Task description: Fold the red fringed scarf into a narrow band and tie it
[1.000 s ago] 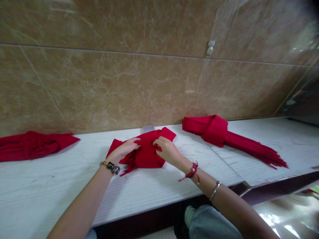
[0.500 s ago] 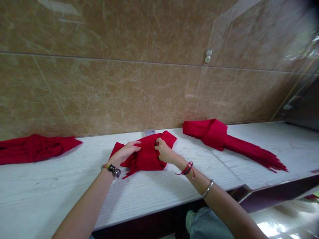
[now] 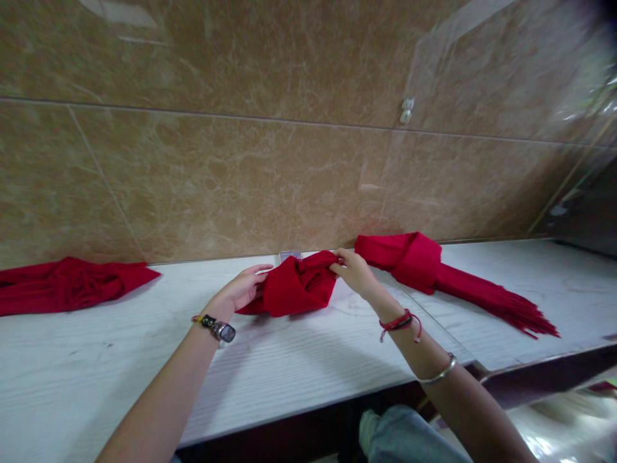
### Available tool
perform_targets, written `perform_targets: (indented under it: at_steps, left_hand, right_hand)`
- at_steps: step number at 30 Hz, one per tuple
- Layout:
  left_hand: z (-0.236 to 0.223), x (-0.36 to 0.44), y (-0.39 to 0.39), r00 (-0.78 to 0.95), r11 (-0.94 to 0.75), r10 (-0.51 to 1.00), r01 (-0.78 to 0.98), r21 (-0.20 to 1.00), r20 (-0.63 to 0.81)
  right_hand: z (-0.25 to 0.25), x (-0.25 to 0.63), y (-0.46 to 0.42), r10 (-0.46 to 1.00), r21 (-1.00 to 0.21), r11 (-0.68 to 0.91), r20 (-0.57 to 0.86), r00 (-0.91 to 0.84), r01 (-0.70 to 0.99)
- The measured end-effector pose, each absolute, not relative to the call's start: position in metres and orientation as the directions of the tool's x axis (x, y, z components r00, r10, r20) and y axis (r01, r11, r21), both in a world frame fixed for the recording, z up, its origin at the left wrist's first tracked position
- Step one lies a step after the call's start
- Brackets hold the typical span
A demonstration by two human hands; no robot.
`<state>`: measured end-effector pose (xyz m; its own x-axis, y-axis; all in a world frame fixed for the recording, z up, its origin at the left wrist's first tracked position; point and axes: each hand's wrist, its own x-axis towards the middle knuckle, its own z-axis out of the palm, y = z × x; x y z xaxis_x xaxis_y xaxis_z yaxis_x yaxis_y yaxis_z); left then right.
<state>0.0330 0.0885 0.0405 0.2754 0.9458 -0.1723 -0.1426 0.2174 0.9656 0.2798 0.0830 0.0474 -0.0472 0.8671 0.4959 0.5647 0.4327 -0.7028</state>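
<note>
A red scarf [image 3: 296,289], bunched and folded around itself, is between my hands in the middle of the white wood-grain counter [image 3: 289,360]. My left hand [image 3: 243,289] grips its left side, the fingers partly hidden in the cloth. At its upper right, my right hand [image 3: 354,270] pinches an edge between thumb and fingers. To the right lies another red scarf [image 3: 405,257], wrapped over on itself with its fringed end spread toward the front right. A third piece of red cloth [image 3: 72,286] lies crumpled at the left.
Behind the scarf, a small flat object like a phone [image 3: 289,256] rests against the brown marbled tile wall [image 3: 241,180]. A small white fixture [image 3: 406,110] is on the wall. The counter's front edge runs above my knee [image 3: 405,434].
My right hand has moved right and up, pulling cloth with it. The scarf has gone from lying flat to a bunched, rounder shape, and its fringe no longer shows.
</note>
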Motion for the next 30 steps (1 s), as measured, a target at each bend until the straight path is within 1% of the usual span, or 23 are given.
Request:
perform_targets:
  at_steps: [1,2,4,5,7,9,11,12,13,15,17,20,23,25,27,29,30]
  left_hand:
    - [0.04,0.033,0.088,0.282,0.219,0.943,-0.134,0.967,-0.175]
    - [0.04,0.034,0.088,0.282,0.215,0.943,-0.113,0.97,-0.176]
    - [0.04,0.035,0.086,0.273,0.199,0.944,-0.034,0.979,-0.183]
    - [0.04,0.035,0.084,0.267,0.185,0.946,0.028,0.982,-0.186]
    - [0.042,0.035,0.08,0.263,0.132,0.948,0.187,0.974,-0.179]
    - [0.043,0.033,0.076,0.3,0.061,0.937,0.356,0.932,-0.176]
    - [0.043,0.033,0.072,0.355,-0.013,0.917,0.48,0.877,-0.18]
    - [0.042,0.033,0.071,0.369,-0.048,0.912,0.526,0.849,-0.178]
    - [0.041,0.035,0.07,0.371,-0.082,0.914,0.568,0.819,-0.166]
    - [0.039,0.039,0.07,0.359,-0.151,0.927,0.631,0.761,-0.114]
    - [0.036,0.043,0.071,0.361,-0.205,0.93,0.661,0.722,-0.066]
    - [0.031,0.043,0.077,0.383,-0.241,0.923,0.65,0.721,-0.037]
    - [0.026,0.037,0.082,0.388,-0.232,0.92,0.651,0.723,-0.054]
    - [0.024,0.033,0.083,0.387,-0.223,0.919,0.667,0.711,-0.076]
    - [0.023,0.031,0.083,0.386,-0.224,0.918,0.693,0.685,-0.09]
    - [0.025,0.03,0.083,0.39,-0.233,0.914,0.73,0.643,-0.111]
    - [0.027,0.029,0.084,0.392,-0.241,0.912,0.747,0.62,-0.119]
  right_hand:
    - [0.05,0.285,0.083,0.877,-0.754,0.417,0.48,-0.009,0.507]
    - [0.054,0.291,0.081,0.886,-0.794,0.42,0.464,-0.009,0.44]
    - [0.061,0.306,0.071,0.9,-0.839,0.433,0.425,-0.102,0.33]
    - [0.064,0.314,0.065,0.902,-0.848,0.43,0.392,-0.179,0.309]
    - [0.067,0.333,0.051,0.882,-0.835,0.419,0.283,-0.376,0.356]
    - [0.067,0.353,0.04,0.803,-0.785,0.429,0.103,-0.587,0.448]
    - [0.063,0.367,0.035,0.723,-0.729,0.45,-0.042,-0.689,0.516]
    - [0.061,0.371,0.034,0.717,-0.704,0.461,-0.064,-0.694,0.541]
    - [0.059,0.371,0.034,0.735,-0.679,0.473,-0.047,-0.676,0.561]
    - [0.054,0.361,0.034,0.779,-0.623,0.508,0.038,-0.625,0.595]
    - [0.05,0.34,0.032,0.777,-0.563,0.556,0.092,-0.622,0.611]
    - [0.042,0.304,0.026,0.724,-0.463,0.634,0.076,-0.685,0.62]
    - [0.036,0.289,0.021,0.698,-0.376,0.673,0.036,-0.715,0.637]
    - [0.035,0.299,0.022,0.693,-0.381,0.676,0.037,-0.72,0.631]
    - [0.039,0.322,0.025,0.664,-0.448,0.669,0.003,-0.748,0.592]
    - [0.046,0.35,0.028,0.599,-0.538,0.625,-0.134,-0.789,0.566]
    - [0.05,0.364,0.029,0.575,-0.567,0.574,-0.235,-0.784,0.591]
